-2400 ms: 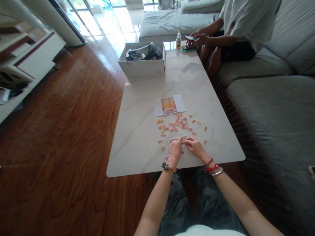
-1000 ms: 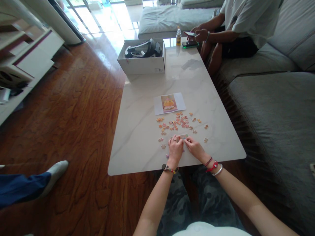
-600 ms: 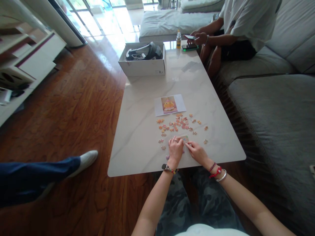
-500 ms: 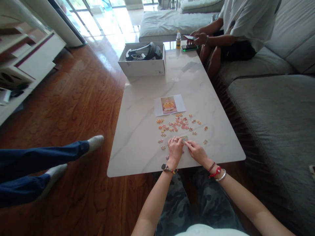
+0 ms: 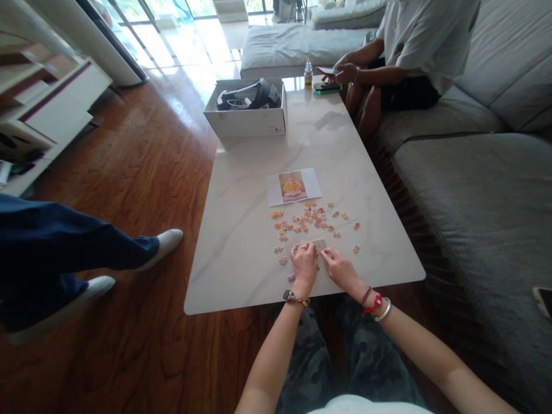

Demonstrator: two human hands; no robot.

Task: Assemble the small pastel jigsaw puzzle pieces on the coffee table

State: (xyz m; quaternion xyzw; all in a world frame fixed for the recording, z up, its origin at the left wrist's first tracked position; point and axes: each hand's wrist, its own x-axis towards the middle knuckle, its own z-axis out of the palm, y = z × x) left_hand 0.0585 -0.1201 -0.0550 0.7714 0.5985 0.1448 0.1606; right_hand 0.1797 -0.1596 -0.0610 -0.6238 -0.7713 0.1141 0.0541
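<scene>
Fingertips of the left hand [image 5: 304,261] and the right hand [image 5: 340,269] meet on a small joined strip of puzzle pieces [image 5: 320,244] lying near the front edge of the white marble surface [image 5: 241,230]. The picture is too small to tell whether either grip pinches the strip or only presses it flat. The work in hand appears to be seating a piece into that strip. A further fit would seem to call for a light, exact touch and a matching piece from the loose pieces [image 5: 308,218] scattered just beyond. A printed reference picture [image 5: 294,187] lies behind them. At the far end stands an open box [image 5: 245,121] with a headset inside. A seated person [image 5: 414,40] handles a phone, and another person's legs [image 5: 64,253] stand on the wooden floor to the left.
</scene>
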